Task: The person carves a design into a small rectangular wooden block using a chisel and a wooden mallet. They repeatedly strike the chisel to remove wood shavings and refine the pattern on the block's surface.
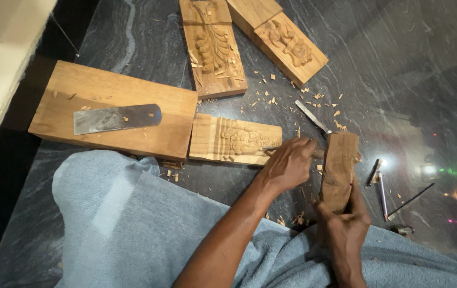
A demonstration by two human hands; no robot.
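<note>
Seen from above, left to right from the carved wood block (236, 140) on the dark stone floor (399, 69): the left hand (290, 162), forearm extended, rests at the block's right end, its grip curled around a thin chisel (271, 148). Right of it, the right hand (345, 232) clasps a wooden mallet (339, 169) from below, grip pressed together around it.

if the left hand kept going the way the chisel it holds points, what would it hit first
Probably the carved wooden block: the left hand holds a chisel aimed leftward, its tip already at the relief carving. Actual contact is hard to confirm.
</note>
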